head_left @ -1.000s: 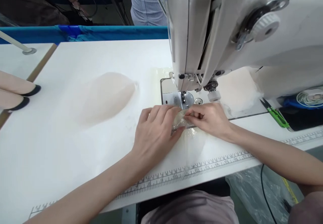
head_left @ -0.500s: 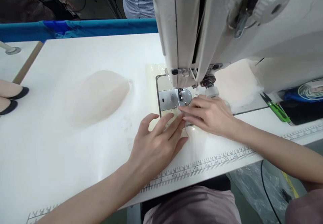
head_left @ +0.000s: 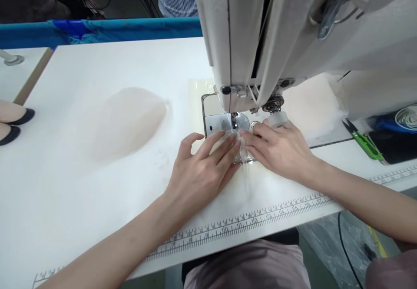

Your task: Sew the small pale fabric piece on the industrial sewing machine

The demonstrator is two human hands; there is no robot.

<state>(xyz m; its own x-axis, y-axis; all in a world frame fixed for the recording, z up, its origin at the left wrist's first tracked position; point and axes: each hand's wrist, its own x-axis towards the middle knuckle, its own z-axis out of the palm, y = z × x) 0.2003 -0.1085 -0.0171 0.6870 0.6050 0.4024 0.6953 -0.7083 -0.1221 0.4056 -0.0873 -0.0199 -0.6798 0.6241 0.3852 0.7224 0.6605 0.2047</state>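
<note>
A strip of sheer, whitish fabric (head_left: 243, 152) lies over the needle plate (head_left: 216, 123) of a sewing machine (head_left: 241, 41), below the presser foot (head_left: 233, 119). My left hand (head_left: 205, 167) rests on the near side of the plate, its index finger raised and the other fingers stretched over the fabric. Just to the right, my right hand (head_left: 282, 150) has bent fingers closed on the fabric's edge, close to the presser foot. Both sets of fingertips almost meet, and they hide part of the fabric.
A pale sheer piece (head_left: 127, 119) lies on the white table (head_left: 81, 202) at left; another pale piece (head_left: 312, 106) sits under the machine arm. Green thread snips (head_left: 366, 143) lie at right. A ruler (head_left: 254, 219) runs along the front edge. Black-tipped mannequin-like shapes (head_left: 16, 122) show at far left.
Both hands have shifted slightly up towards the presser foot, and their fingertips have drawn a little apart, with the sheer strip showing between them. The view has moved a little.
</note>
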